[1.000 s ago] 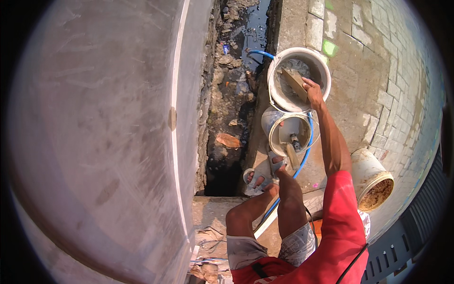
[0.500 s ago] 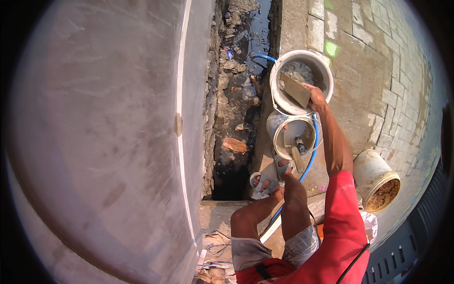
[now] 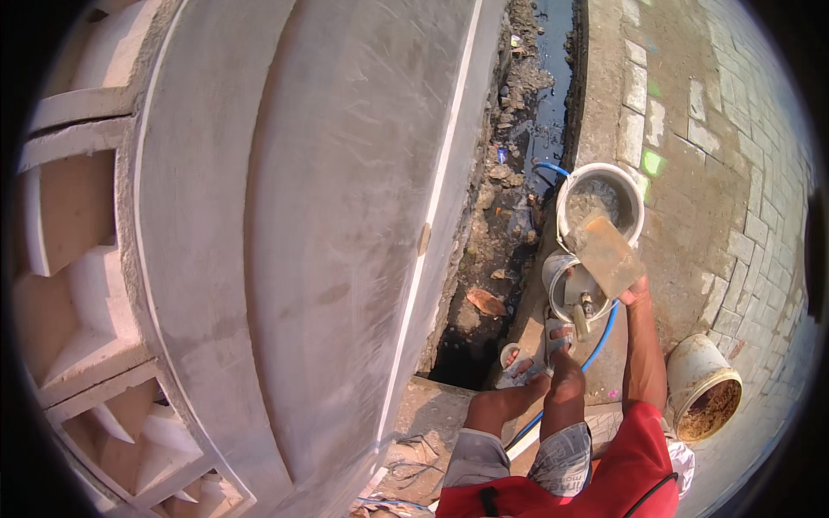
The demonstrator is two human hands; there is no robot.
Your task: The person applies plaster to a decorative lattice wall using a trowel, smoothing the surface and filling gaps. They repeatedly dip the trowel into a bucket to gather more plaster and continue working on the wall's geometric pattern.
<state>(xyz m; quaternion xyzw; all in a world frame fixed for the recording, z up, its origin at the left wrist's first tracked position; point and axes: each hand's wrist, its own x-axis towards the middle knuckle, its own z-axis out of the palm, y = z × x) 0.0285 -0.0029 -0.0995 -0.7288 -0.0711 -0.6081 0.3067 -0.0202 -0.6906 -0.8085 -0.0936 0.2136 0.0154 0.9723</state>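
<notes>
My right hand (image 3: 637, 291) grips a flat rectangular plastering float (image 3: 609, 257) at its near right edge. The float is held tilted above two buckets. Beneath its far end stands a white bucket (image 3: 640, 209) with wet grey mortar (image 3: 596, 197) inside. Closer to my feet, a smaller white bucket (image 3: 553, 274) holds a trowel (image 3: 580, 285) and a dark-tipped tool (image 3: 588, 304), partly covered by the float. A pale handle (image 3: 581, 325) sticks out over its near rim. My left hand does not show.
A grey plastered wall (image 3: 345, 216) with a white strip (image 3: 445, 164) rises on the left, beside openwork blocks (image 3: 78, 134). Between wall and walkway runs a ditch (image 3: 484, 259) with water and rubble. A blue hose (image 3: 602, 338) passes the buckets. A dirty bucket (image 3: 688, 373) lies tipped at right.
My right hand has drawn the float up and back out of the mortar bucket toward me. The view has swung left, showing more of the wall and the openwork blocks.
</notes>
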